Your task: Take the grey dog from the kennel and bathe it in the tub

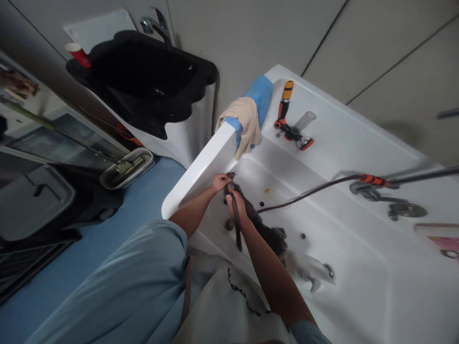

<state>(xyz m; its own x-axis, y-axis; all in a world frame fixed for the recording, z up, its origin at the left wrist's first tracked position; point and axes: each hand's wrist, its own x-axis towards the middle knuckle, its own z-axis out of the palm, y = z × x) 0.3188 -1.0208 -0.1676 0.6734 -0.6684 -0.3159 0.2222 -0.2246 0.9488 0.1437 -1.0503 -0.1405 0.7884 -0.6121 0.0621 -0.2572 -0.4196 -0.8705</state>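
A small dark-furred dog (269, 234) stands in the white tub (344, 282), wet along its back and partly hidden by my right forearm. My left hand (219, 182) is closed at the dog's front end, its fingers pinched on a tuft that may be an ear; I cannot make out which part. Wrapped in my right hand (237, 204) is a brown hose (236, 227), held just over the dog's front part. One stretch of the hose hangs below that hand. Another runs across the tub to a wall fitting with an orange grip (373, 179).
A beige cloth (247, 117) and a blue towel (263, 95) drape over the tub's corner. An orange-black spray nozzle (285, 119) rests on the tub's ledge. To the left are a black basin (143, 81) with a red cup (79, 56) and a mop bucket (127, 167).
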